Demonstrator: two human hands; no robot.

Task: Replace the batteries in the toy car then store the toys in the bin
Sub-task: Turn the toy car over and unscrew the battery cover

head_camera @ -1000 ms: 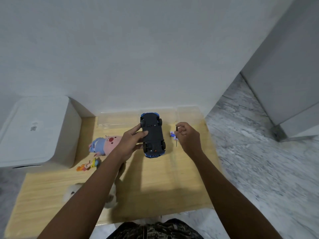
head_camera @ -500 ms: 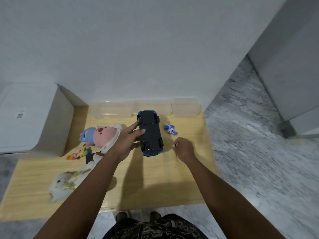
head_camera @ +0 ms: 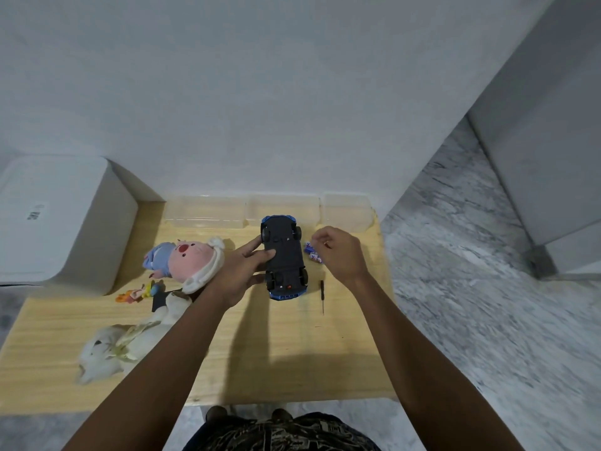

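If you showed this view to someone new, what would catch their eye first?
Probably the blue toy car lying upside down mid-table, steadied by the left hand. Next, the pink pig plush to its left. The right hand hovers over the small batteries, with a screwdriver lying nearby.

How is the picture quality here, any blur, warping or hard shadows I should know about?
Head view: wide-angle warping bends the wall and floor lines; the white plush at lower left is smeared, while the toy car under the left hand is fairly sharp. Overhead light throws soft shadows of both arms toward the near edge of the table. No glare. The right hand is slightly soft.
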